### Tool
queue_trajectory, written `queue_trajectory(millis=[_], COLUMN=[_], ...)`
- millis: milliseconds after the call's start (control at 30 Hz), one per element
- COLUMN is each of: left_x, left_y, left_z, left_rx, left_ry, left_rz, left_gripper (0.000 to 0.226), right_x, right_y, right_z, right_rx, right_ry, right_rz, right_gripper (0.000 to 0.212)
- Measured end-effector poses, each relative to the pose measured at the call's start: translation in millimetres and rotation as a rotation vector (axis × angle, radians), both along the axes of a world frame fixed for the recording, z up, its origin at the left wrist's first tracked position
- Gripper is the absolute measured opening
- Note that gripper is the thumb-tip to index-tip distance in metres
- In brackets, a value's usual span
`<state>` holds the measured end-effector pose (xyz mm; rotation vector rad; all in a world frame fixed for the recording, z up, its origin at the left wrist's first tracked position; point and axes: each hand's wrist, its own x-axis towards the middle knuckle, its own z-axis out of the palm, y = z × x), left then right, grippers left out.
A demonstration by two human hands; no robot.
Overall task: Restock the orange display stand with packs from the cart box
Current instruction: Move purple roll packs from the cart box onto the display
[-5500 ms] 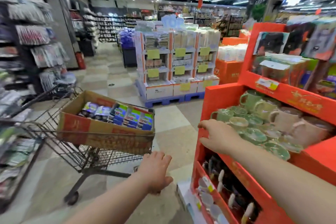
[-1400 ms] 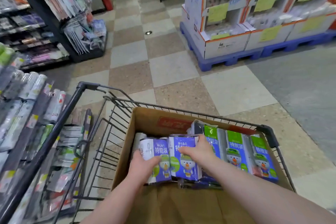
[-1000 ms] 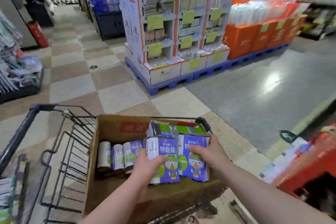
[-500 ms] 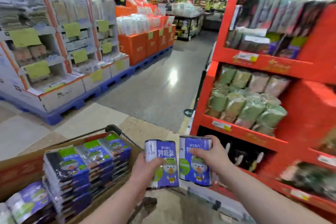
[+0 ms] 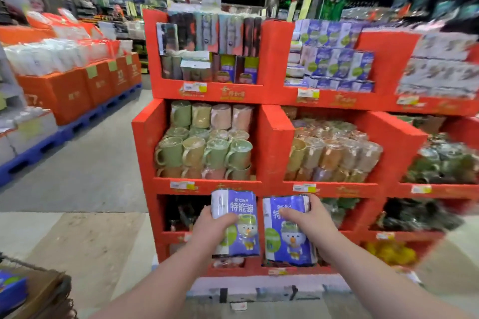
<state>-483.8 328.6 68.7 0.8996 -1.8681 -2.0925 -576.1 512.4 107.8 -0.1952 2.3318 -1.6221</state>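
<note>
Both hands are gripping packs in front of the orange display stand (image 5: 272,142), low down near its bottom shelves. The left hand (image 5: 215,225) is curling its fingers round the left purple pack (image 5: 243,207), and the right hand (image 5: 303,217) is clasping the right purple pack (image 5: 287,243) near its top. The two packs are standing upright, just beside each other. Matching packs (image 5: 334,59) are sitting stacked in the stand's upper middle compartment, and wrapped mugs (image 5: 204,147) are filling the shelf beneath. A corner of the cart box (image 5: 44,285) is showing at lower left.
</note>
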Motion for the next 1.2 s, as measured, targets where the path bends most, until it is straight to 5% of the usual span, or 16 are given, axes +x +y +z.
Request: queue_trajectory(millis=[167,400,567,933,1200], left_x=[-48.3,-115.5,-163.0,-330.7,-424.6], left_y=[77.5,121.6,140.1,139.3,92.2], left_z=[9.9,-10.3,18.6,41.7,78.2], left_rx=[0.020,0.006,-0.002,0.056,0.059], left_ry=[0.009,-0.026,0.034,0.137,0.255], left_rz=[-0.080,-0.170,-0.218,-0.302,-0.339], left_gripper=[0.036,0.056,0.064,0.043,0.038], right_x=[-42.8,-87.0,-123.1,-265.7,-378.7], right_y=[78.5,138.4,152.6,158.3,116.2], right_z=[9.9,22.5,32.1,72.2,111.1], right_rx=[-0.014,-0.065,-0.064,0.049,0.120], right_ry=[0.038,0.065,0.125,0.240,0.374], right_rz=[-0.098,-0.152,-0.204,-0.296,-0.254], right_gripper=[0.052,0.041,0.073,0.049,0.059])
